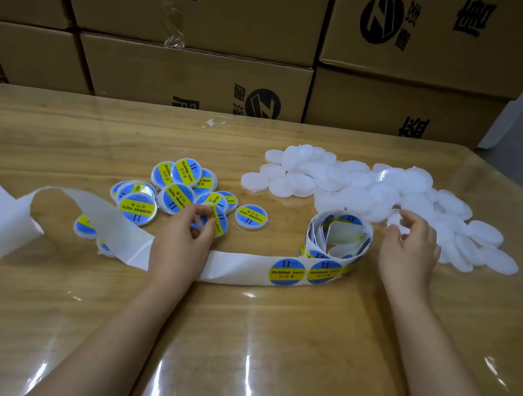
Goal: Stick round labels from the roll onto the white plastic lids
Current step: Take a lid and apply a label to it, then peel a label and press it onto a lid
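**Labelled lids [178, 188] about a dozen; blank lids [370, 192] far more**

Finished cluster sits left of centre on the counter [236, 327]. Left grip [183, 237] pinches one labelled lid [219, 224] at its near edge. Right grip [409, 250] pinches a blank lid [395, 220] off the white heap's near edge. Label roll [313, 238] stands between them, next label [287, 271] exposed. Spent backing [110, 221] trails left. Judged early days. Near counter open; cartons [196, 79] wall the far edge.

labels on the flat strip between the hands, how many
2: first label just right of the left hand, second label beside it toward the roll. More sit on the roll's coils, partly hidden.
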Demonstrator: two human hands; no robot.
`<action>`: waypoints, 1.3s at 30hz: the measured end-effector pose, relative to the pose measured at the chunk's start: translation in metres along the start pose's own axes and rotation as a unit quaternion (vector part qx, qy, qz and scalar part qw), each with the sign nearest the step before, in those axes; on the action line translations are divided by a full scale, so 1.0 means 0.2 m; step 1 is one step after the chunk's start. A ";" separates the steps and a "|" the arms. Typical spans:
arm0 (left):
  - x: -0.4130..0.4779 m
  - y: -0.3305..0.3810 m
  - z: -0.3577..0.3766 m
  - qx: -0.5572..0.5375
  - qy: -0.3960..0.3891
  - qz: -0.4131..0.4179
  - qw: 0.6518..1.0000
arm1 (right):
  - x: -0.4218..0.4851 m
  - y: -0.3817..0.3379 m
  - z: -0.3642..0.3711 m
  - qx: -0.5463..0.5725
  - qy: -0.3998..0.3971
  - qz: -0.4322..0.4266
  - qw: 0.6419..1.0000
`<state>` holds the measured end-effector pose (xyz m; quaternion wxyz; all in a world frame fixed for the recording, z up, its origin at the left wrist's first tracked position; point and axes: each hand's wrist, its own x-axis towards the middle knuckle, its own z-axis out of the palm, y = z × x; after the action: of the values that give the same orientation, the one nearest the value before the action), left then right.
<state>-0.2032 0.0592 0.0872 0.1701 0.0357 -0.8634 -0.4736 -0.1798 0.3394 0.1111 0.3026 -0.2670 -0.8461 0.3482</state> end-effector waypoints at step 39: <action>-0.17 0.13 0.01 0.080 -0.192 0.314 0.926 | 0.06 0.13 0.07 -0.260 -0.134 -0.077 0.953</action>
<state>-0.1692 0.0828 0.0995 0.1378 -0.3153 -0.8817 -0.3228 -0.1906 0.3575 0.0873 0.1328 -0.2215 -0.9580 0.1244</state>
